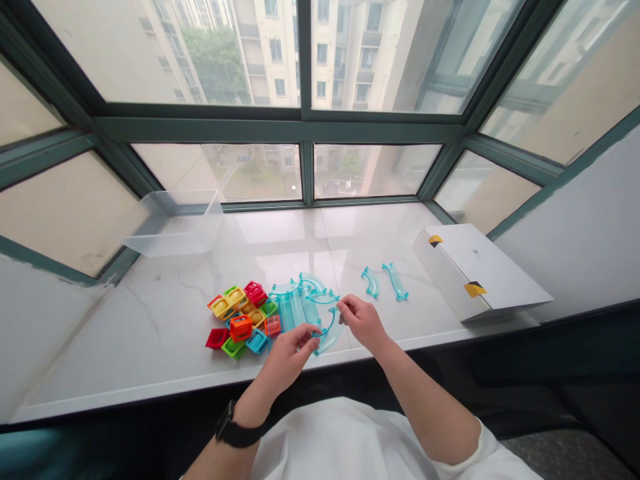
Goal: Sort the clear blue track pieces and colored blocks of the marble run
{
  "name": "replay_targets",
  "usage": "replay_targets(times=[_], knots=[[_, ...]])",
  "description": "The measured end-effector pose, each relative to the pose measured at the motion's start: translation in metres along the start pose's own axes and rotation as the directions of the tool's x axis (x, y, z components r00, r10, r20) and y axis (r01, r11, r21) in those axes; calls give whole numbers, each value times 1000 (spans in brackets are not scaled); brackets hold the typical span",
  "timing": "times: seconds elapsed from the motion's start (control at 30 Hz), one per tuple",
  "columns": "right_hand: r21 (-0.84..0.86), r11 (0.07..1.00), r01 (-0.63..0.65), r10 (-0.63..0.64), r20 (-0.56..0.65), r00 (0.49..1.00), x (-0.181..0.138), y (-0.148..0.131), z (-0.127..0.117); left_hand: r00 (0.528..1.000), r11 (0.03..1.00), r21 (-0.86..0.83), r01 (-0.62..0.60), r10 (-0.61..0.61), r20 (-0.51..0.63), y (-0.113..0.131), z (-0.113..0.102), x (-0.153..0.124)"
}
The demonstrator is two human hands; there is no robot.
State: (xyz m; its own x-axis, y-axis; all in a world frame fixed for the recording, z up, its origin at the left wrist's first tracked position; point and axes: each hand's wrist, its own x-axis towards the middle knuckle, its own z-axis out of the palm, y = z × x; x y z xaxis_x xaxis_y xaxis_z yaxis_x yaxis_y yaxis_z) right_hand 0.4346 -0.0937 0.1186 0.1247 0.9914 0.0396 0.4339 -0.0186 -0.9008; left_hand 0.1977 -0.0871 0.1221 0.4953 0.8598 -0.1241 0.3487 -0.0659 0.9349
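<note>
Between my two hands is a see-through blue curved track piece [329, 331]. My left hand [295, 348] pinches its near left end, and my right hand [361, 321] pinches its far right end. Just beyond it lie more clear blue track pieces [296, 308], straight and curved, close together and partly overlapping. To the left of them is a pile of colourful hollow plastic blocks [241, 327] in red, yellow, green, orange and blue. Off to the right, a short curved track piece [371, 283] and a longer track piece [396, 281] lie apart on the white counter.
A clear plastic bin [175, 243] stands at the back left by the window. At the right sits a white box [480, 267] with yellow and black tape tabs. The marble-look counter [125, 360] ends at a front edge close to my body.
</note>
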Motion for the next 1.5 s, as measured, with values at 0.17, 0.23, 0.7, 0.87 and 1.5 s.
replay_targets(times=[0.17,0.23,0.7,0.87,1.5], knots=[[114,987,111,-103,-75,992,-6,5,8,989,951,-304,59,-96,-109,-15,0,6],[125,974,191,-189,-26,982,-11,3,12,979,929,-367,51,-120,-166,-18,1,9],[106,934,342,-343,-5,939,-28,-4,25,988,981,-194,-7,-23,-154,-12,21,16],[70,947,313,-309,-53,949,-27,8,15,988,999,22,-42,45,-150,0,25,28],[-190,973,130,-193,-364,911,-9,115,-75,979,973,133,-190,197,-42,-30,147,162]])
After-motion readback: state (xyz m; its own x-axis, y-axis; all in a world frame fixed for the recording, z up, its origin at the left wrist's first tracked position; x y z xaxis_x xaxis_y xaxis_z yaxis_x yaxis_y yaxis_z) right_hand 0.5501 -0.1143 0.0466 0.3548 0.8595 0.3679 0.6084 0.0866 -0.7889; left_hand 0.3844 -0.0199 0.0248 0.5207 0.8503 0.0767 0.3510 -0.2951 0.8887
